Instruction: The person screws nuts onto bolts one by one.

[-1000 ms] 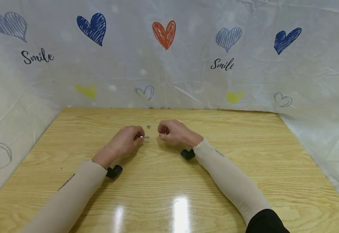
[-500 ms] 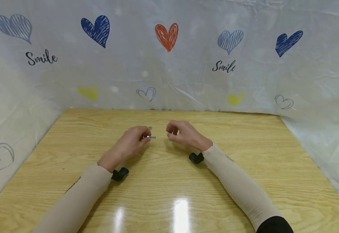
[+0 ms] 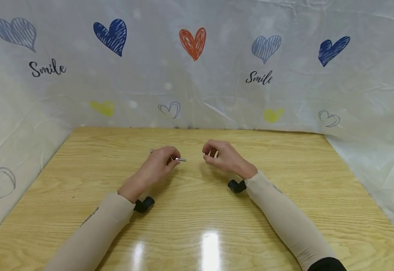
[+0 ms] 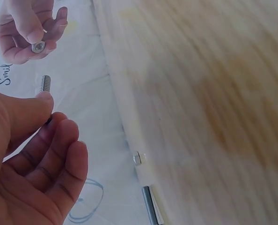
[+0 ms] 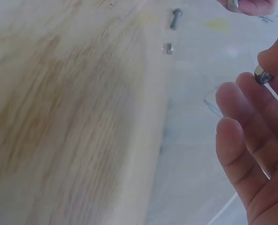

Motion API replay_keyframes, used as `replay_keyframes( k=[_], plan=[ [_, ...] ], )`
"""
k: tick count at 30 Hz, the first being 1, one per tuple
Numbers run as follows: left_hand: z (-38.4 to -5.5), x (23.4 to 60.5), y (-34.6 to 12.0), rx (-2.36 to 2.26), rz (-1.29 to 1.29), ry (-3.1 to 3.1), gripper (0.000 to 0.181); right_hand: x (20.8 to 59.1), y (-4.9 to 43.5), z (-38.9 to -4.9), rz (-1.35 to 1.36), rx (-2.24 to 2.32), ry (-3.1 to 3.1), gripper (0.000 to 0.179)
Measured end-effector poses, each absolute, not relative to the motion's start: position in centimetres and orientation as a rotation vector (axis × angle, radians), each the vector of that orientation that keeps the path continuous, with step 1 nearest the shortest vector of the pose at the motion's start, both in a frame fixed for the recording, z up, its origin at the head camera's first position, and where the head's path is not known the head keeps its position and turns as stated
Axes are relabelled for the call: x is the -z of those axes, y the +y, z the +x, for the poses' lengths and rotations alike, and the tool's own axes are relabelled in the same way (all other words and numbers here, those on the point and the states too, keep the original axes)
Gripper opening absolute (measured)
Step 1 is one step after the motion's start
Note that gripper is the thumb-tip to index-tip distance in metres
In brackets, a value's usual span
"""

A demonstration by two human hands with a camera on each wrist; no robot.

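My left hand (image 3: pixel 157 163) pinches a silver bolt (image 3: pixel 182 160) between thumb and fingers. The bolt's threaded end (image 4: pixel 45 84) sticks out past the thumb tip, pointing to the right hand. Facing it across a short gap, my right hand (image 3: pixel 227 157) holds a small metal nut (image 4: pixel 38 46) between thumb and forefinger; the nut (image 5: pixel 263 75) shows its hole side in the right wrist view. Bolt and nut are apart. The bolt's head is hidden inside the left hand.
On the wooden table (image 3: pixel 197 210) lie a second bolt (image 5: pixel 176 19) and a second nut (image 5: pixel 168 48), close together. From the head, the left hand covers most of them; only a bolt end (image 3: pixel 151 151) peeks out. A white heart-printed sheet (image 3: pixel 224 90) hangs behind the table.
Both hands have shifted right, the right hand slightly farther, so the gap has grown a little. The loose nut has gone behind the left hand, and the second bolt's end has come into sight.
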State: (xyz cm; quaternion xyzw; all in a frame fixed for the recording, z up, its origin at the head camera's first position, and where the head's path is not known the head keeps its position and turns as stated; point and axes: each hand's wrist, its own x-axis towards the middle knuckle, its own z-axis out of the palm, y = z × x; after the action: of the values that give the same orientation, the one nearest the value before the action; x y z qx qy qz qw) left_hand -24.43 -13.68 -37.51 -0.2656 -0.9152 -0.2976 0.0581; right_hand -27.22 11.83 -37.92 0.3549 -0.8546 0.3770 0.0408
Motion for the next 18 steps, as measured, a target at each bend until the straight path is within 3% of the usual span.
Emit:
replay_keyframes(
  k=[18],
  plan=[
    [-24.0,37.5,-12.1,0.911,-0.854,-2.742,0.004,37.8,12.7,-26.0,1.067,-1.143,-2.565,0.005]
  ],
)
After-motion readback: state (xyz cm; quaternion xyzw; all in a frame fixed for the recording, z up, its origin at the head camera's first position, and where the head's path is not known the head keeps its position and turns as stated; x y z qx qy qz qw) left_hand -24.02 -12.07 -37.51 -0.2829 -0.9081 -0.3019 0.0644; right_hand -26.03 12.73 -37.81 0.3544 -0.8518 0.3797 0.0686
